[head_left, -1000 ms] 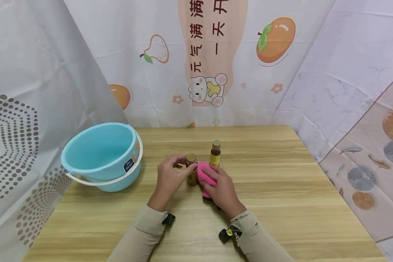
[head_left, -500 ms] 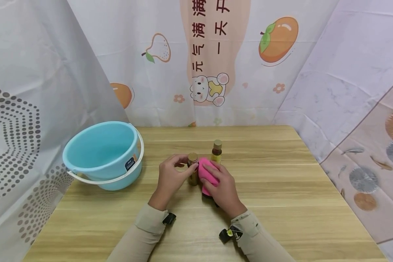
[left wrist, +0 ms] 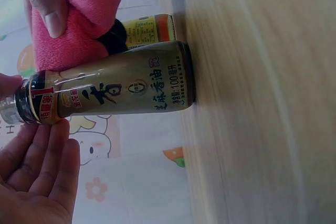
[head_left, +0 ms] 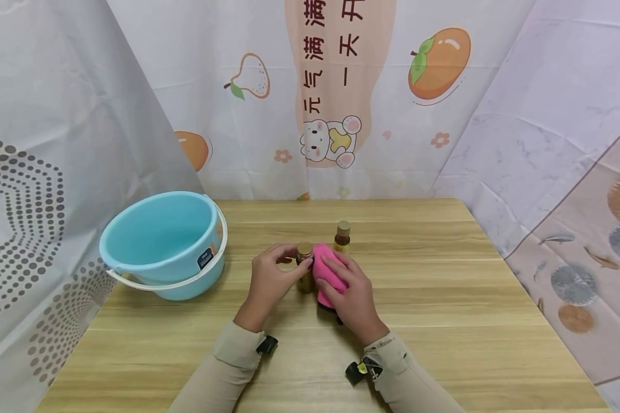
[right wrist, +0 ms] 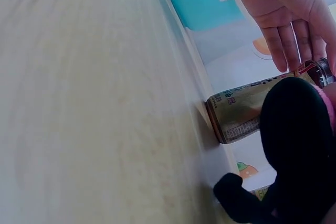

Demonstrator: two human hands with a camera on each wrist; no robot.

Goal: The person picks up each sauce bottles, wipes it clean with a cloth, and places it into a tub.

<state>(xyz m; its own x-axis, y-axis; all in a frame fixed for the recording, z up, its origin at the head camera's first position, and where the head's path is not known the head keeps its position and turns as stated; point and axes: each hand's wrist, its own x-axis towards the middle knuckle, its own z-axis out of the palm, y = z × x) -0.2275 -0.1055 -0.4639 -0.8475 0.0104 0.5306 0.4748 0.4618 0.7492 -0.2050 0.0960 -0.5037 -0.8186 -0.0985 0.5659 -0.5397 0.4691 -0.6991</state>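
A small brown bottle of sesame oil (head_left: 305, 281) stands upright on the wooden table, its printed label readable in the left wrist view. My left hand (head_left: 272, 275) pinches it near the capped neck between thumb and fingers. In my right hand (head_left: 352, 292) is a soft pink cloth (head_left: 322, 267) with black parts, gripped against the bottle's right side. The cloth's black portion (right wrist: 296, 135) covers part of the bottle in the right wrist view. Behind the cloth stands a second bottle (head_left: 343, 238) with a gold cap and yellow label, its lower part hidden.
A light-blue bucket (head_left: 186, 291) with a white handle stands at the table's left back. Bare wooden tabletop (head_left: 460, 298) extends to the right of the hands. Printed curtains (head_left: 227, 143) hang behind and along both sides.
The pink cloth and my right fingers have moved slightly up along the bottle's side, covering more of the second bottle. My left hand keeps its hold on the bottle's neck.
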